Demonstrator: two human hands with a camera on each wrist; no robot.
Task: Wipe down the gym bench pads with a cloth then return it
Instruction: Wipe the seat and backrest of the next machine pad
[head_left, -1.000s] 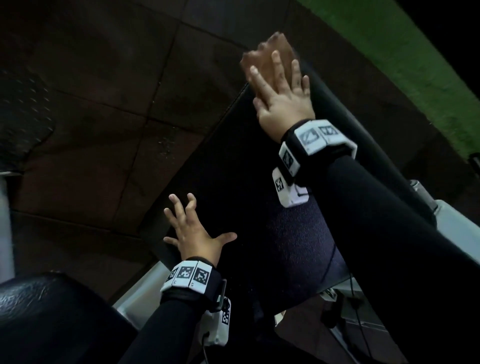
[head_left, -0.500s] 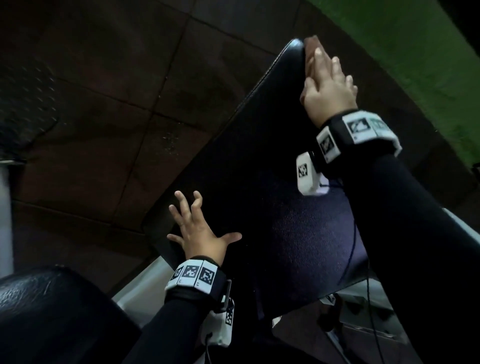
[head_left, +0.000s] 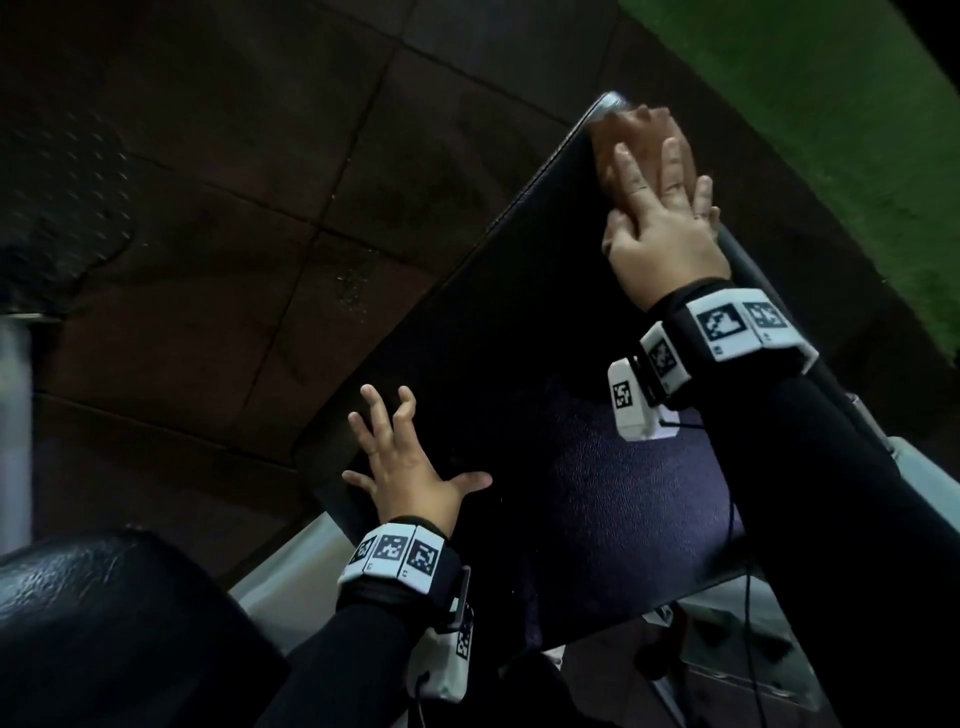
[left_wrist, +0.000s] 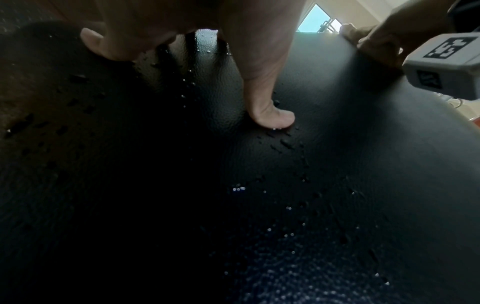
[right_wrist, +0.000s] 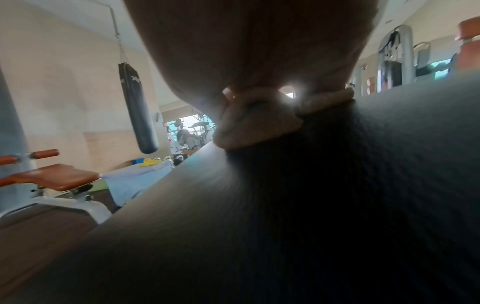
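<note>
The black inclined bench pad (head_left: 519, 364) runs from lower middle to upper right in the head view. My right hand (head_left: 660, 208) lies flat with straight fingers, pressing a tan cloth (head_left: 618, 140) against the pad's top end. In the right wrist view the cloth (right_wrist: 259, 121) bunches under my palm on the pad (right_wrist: 285, 226). My left hand (head_left: 405, 457) rests spread on the pad's lower left edge, holding nothing. In the left wrist view its thumb (left_wrist: 270, 115) touches the pad (left_wrist: 233, 205), which carries water droplets.
A second black pad (head_left: 104, 613) sits at the lower left. Dark rubber floor tiles (head_left: 260, 182) lie beyond and a green strip (head_left: 831, 130) runs at the upper right. The right wrist view shows a hanging punching bag (right_wrist: 135, 107) and an orange-padded machine (right_wrist: 57, 176).
My right hand has slid the cloth left along the pad's top end, from its right side to its left corner. The left hand has stayed planted on the lower edge.
</note>
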